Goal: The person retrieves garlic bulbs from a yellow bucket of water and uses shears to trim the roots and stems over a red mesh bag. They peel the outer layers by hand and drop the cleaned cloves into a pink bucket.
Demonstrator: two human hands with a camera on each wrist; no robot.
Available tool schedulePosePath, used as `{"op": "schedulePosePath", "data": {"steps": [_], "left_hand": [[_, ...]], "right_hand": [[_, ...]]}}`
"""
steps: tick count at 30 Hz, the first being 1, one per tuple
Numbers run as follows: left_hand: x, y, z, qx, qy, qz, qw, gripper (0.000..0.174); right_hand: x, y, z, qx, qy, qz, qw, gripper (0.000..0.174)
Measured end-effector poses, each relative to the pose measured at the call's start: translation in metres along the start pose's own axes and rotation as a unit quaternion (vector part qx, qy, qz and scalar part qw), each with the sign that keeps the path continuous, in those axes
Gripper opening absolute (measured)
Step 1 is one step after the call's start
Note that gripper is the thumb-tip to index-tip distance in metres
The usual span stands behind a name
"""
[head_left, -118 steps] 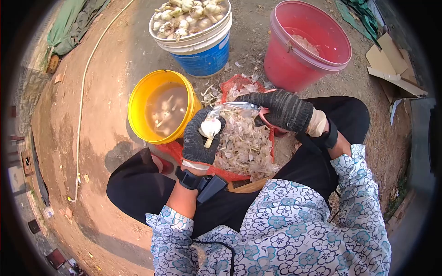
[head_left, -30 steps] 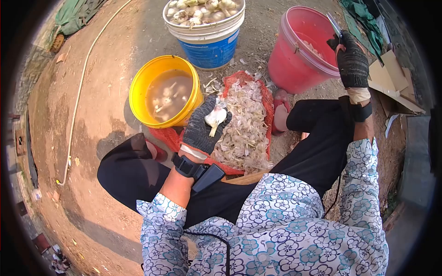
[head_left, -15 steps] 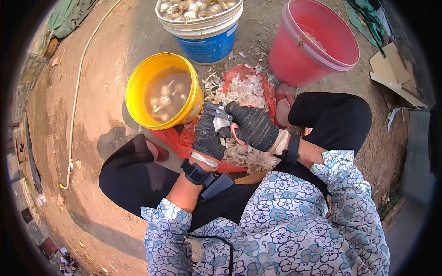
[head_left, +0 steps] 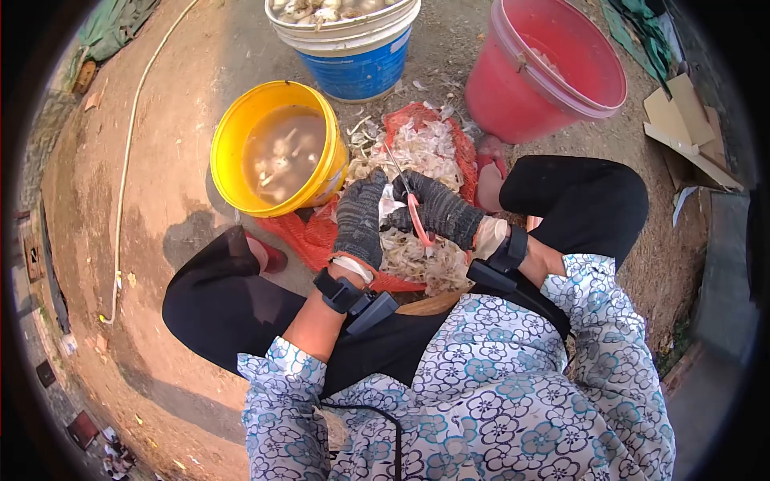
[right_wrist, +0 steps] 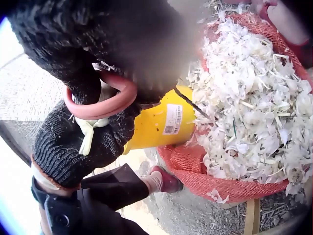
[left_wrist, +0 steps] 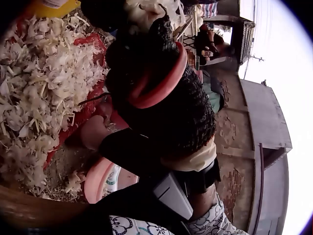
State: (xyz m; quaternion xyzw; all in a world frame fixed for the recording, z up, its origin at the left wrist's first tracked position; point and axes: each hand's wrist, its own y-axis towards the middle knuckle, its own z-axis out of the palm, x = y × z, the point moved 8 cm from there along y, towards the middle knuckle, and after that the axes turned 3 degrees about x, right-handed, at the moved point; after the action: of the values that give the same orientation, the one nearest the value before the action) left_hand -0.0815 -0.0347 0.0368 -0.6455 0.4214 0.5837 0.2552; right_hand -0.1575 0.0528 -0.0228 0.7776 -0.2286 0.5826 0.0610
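In the head view, the left hand, in a dark knitted glove, grips a white garlic bulb. The right hand, gloved alike, meets it from the other side, its fingertips at the bulb. Scissors with pink handles stay in the right hand, their blades pointing forward, away from the body. A pale green garlic stem hangs across the left glove in the right wrist view. Below both hands, garlic skins lie heaped on a red mesh sack.
A yellow bucket of cloudy water with garlic stands at left. Behind are a blue-and-white bucket full of garlic bulbs and a pink bucket with pale pieces inside. A cardboard box lies right; a hose crosses the ground left.
The right hand has come back from beside the pink bucket to the bulb in the left hand. Since half a second ago the scissors have swung from pointing left to pointing forward.
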Motion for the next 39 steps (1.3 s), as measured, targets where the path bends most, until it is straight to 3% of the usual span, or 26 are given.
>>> {"op": "schedulePosePath", "data": {"steps": [1, 2, 3, 4, 5, 6, 7, 8, 9, 11, 14, 16, 18, 20, 22, 23, 25, 26, 28, 30, 31, 32, 36, 37, 38, 39], "left_hand": [[-0.014, -0.001, 0.005, 0.059, 0.209, 0.130, 0.967, 0.023], [-0.008, 0.000, 0.006, 0.060, 0.208, 0.134, 0.967, 0.023], [0.031, 0.004, 0.001, 0.041, -0.084, -0.081, 0.992, 0.023], [0.055, -0.005, 0.014, 0.016, -0.364, -0.285, 0.887, 0.022], [0.005, 0.001, 0.001, 0.072, -0.026, -0.025, 0.997, 0.022], [0.002, 0.004, -0.001, 0.071, -0.024, -0.024, 0.997, 0.022], [0.032, 0.002, 0.004, 0.054, -0.280, -0.220, 0.933, 0.021], [0.048, -0.012, 0.020, 0.032, -0.507, -0.392, 0.767, 0.021], [0.037, -0.013, 0.026, 0.077, -0.601, -0.389, 0.694, 0.021], [0.031, -0.012, 0.025, 0.062, -0.587, -0.401, 0.701, 0.021], [0.044, -0.012, 0.018, 0.038, -0.545, -0.392, 0.740, 0.021], [0.068, -0.010, 0.013, 0.032, -0.518, -0.365, 0.773, 0.022], [0.090, -0.007, 0.002, 0.040, -0.357, -0.316, 0.878, 0.024], [0.089, -0.009, 0.002, 0.051, -0.347, -0.330, 0.876, 0.025], [0.072, 0.001, -0.002, 0.094, -0.152, -0.194, 0.965, 0.025], [0.063, 0.002, -0.003, 0.096, -0.151, -0.191, 0.965, 0.025], [0.037, 0.002, 0.004, 0.099, -0.399, -0.275, 0.869, 0.022], [0.030, -0.002, 0.008, 0.095, -0.512, -0.313, 0.794, 0.021], [0.036, -0.004, 0.009, 0.097, -0.549, -0.326, 0.763, 0.024], [0.029, -0.003, 0.016, 0.068, -0.628, -0.345, 0.694, 0.027], [0.019, -0.003, 0.020, 0.045, -0.674, -0.377, 0.634, 0.029], [0.020, -0.002, 0.022, 0.047, -0.673, -0.378, 0.634, 0.029], [0.022, 0.000, 0.026, 0.001, -0.668, -0.395, 0.631, 0.020], [0.021, -0.001, 0.025, -0.014, -0.652, -0.388, 0.651, 0.019], [0.019, -0.001, 0.028, -0.010, -0.649, -0.391, 0.652, 0.019], [0.017, 0.002, 0.028, -0.005, -0.636, -0.376, 0.674, 0.021]], "right_hand": [[-0.002, 0.000, 0.000, 0.015, 0.066, -0.011, 0.998, 0.025], [-0.004, -0.001, 0.000, 0.031, 0.132, -0.022, 0.991, 0.022], [-0.010, 0.000, -0.002, 0.026, 0.075, -0.043, 0.996, 0.018], [-0.007, 0.000, -0.006, 0.027, 0.073, -0.045, 0.996, 0.018], [-0.012, -0.001, -0.002, 0.063, 0.115, 0.007, 0.991, 0.024], [-0.017, -0.003, 0.003, 0.098, 0.157, 0.058, 0.981, 0.031], [-0.041, -0.003, 0.014, 0.123, 0.351, 0.109, 0.922, 0.026], [-0.018, -0.007, 0.012, 0.122, 0.351, 0.108, 0.922, 0.026], [0.005, -0.014, 0.008, 0.123, 0.413, 0.120, 0.895, 0.024], [0.011, -0.018, 0.013, 0.145, 0.554, 0.124, 0.811, 0.023], [-0.035, -0.012, 0.022, 0.101, 0.487, 0.018, 0.867, 0.027], [-0.037, -0.014, 0.015, 0.080, 0.433, 0.041, 0.897, 0.027], [0.049, -0.019, 0.010, 0.211, 0.590, 0.004, 0.779, 0.029], [0.005, -0.020, 0.012, 0.203, 0.603, 0.059, 0.769, 0.030], [-0.024, -0.020, 0.012, 0.134, 0.685, 0.157, 0.698, 0.030], [-0.026, -0.014, 0.006, 0.110, 0.682, 0.144, 0.708, 0.025], [0.085, -0.013, -0.057, 0.049, 0.331, -0.055, 0.941, 0.019], [0.113, -0.021, -0.086, -0.035, 0.127, -0.175, 0.976, 0.018], [0.101, -0.021, -0.139, -0.153, 0.267, 0.003, 0.951, 0.021], [0.093, -0.028, -0.229, -0.258, 0.084, 0.006, 0.963, 0.018], [0.111, -0.043, -0.261, -0.346, -0.167, -0.024, 0.923, 0.016], [0.130, -0.057, -0.272, -0.409, -0.405, -0.052, 0.816, 0.014], [0.117, -0.055, -0.257, -0.379, -0.262, -0.048, 0.886, 0.013], [0.108, -0.039, -0.217, -0.270, -0.093, -0.052, 0.957, 0.013], [0.086, -0.032, -0.181, -0.262, -0.007, -0.095, 0.960, 0.011], [0.080, -0.019, -0.133, -0.153, -0.086, 0.004, 0.984, 0.017]]}}
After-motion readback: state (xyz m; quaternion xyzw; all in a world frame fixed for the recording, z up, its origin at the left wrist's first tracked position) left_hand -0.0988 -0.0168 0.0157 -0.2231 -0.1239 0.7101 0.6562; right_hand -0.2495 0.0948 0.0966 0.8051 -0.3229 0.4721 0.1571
